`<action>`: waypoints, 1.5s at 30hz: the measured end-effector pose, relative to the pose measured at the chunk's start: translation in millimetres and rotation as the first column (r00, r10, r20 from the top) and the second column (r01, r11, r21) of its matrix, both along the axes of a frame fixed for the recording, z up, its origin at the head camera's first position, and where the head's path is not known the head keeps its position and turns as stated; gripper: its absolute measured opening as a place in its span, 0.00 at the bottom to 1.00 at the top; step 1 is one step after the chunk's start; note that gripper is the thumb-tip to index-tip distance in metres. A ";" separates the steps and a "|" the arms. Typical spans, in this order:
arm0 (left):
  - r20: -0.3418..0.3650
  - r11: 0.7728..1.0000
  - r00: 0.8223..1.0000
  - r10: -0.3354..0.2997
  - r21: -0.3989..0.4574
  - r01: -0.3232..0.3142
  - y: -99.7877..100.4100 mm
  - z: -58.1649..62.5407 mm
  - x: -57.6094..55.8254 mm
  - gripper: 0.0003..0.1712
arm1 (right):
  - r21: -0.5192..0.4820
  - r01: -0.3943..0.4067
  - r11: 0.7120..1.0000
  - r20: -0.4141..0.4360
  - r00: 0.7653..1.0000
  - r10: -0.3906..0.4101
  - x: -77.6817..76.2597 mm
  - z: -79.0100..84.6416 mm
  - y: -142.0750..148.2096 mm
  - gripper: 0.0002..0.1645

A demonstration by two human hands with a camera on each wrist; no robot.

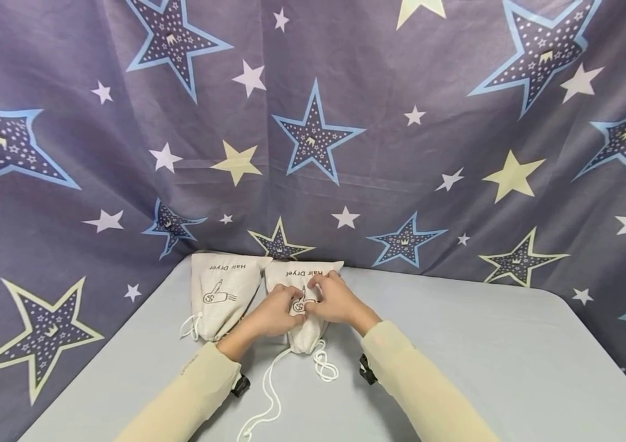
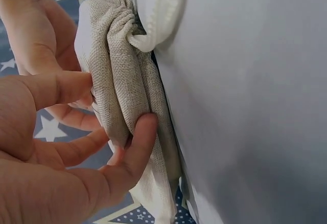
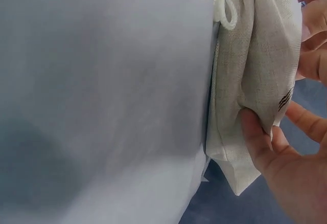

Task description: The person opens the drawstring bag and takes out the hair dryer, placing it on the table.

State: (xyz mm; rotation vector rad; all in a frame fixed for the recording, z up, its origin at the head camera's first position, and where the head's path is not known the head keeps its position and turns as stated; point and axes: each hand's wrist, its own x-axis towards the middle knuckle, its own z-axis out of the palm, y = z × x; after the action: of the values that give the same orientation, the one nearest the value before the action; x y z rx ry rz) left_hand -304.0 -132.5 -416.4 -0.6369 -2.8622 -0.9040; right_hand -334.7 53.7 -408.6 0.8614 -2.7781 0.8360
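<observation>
A cream cloth drawstring bag (image 1: 304,337) printed "Hair Dryer" lies near the back of the table, its gathered neck toward me. My left hand (image 1: 277,310) grips its left side, with fingertips pressed into the folded cloth (image 2: 120,65) in the left wrist view. From the right, my right hand (image 1: 336,298) holds the opposite side, and its fingers dent the fabric (image 3: 271,55) in the right wrist view. The hands partly cover the printed dryer picture. White cords (image 1: 278,405) trail from the neck onto the table. What the bag contains is hidden.
A second matching drawstring bag (image 1: 227,285) lies just left, beside my left forearm, with its white cord (image 1: 194,325) looped at its side. The pale table (image 1: 484,344) extends right. A purple star-printed curtain (image 1: 379,159) hangs along the table's back and sides.
</observation>
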 end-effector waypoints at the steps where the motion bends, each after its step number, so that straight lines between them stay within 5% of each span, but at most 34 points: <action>1: 0.000 1.000 1.000 0.001 -0.001 -0.001 0.9 -0.3 0.2 0.29 | 0.001 -0.003 1.000 -0.002 1.000 0.003 0.5 -0.1 0.5 0.26; 16: -0.028 0.998 0.999 -0.036 0.041 0.037 16.6 0.2 12.8 0.27 | -0.011 -0.054 0.998 -0.042 0.998 0.053 12.6 -0.3 15.3 0.27; 28: 0.022 0.996 0.998 -0.058 0.065 0.056 37.5 2.0 24.6 0.28 | -0.039 -0.038 0.999 -0.043 0.998 0.036 28.5 -3.4 38.1 0.25; 38: -0.003 0.994 0.995 -0.097 0.054 0.097 54.6 3.1 33.5 0.29 | -0.040 -0.004 0.999 -0.038 0.999 0.003 41.9 -4.0 54.8 0.26; 45: 0.021 0.996 0.997 -0.075 0.051 0.074 66.6 3.7 41.5 0.29 | -0.023 -0.019 1.000 -0.065 0.998 0.018 46.1 -4.8 66.5 0.25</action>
State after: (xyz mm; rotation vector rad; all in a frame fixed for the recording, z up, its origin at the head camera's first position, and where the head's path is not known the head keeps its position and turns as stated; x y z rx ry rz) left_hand -262.6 -65.9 -412.7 -0.7376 -2.8427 -0.9961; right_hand -288.6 120.2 -413.4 0.8954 -2.7031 0.8274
